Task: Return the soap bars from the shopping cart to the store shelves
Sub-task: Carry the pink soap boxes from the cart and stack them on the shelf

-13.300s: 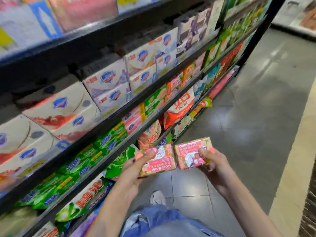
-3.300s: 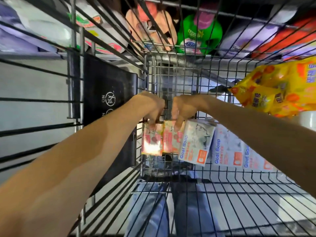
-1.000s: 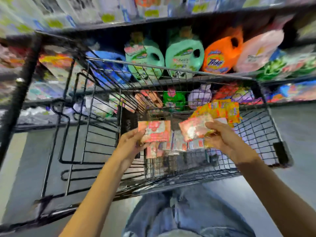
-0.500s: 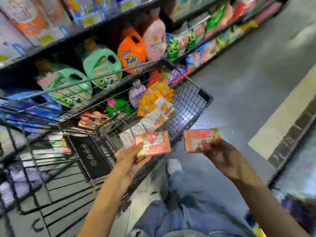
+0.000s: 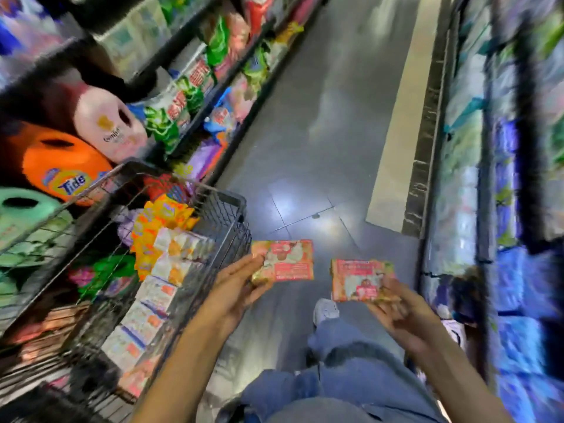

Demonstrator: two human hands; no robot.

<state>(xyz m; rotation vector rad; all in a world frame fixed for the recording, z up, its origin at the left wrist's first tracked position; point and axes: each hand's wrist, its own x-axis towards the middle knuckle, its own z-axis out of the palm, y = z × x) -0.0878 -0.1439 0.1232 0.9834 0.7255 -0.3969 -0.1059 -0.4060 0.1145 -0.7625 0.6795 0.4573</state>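
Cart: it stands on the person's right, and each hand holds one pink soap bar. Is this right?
No. The head view shows the cart on the person's left. The left hand and right hand do each hold one pink soap bar.

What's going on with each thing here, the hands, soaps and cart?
Left hand: gripping first soap bar
Right hand: gripping second soap bar
Both bars: wrapped, outside the cart, not yet shelved
Shopping cart: holding white soap boxes and yellow packs
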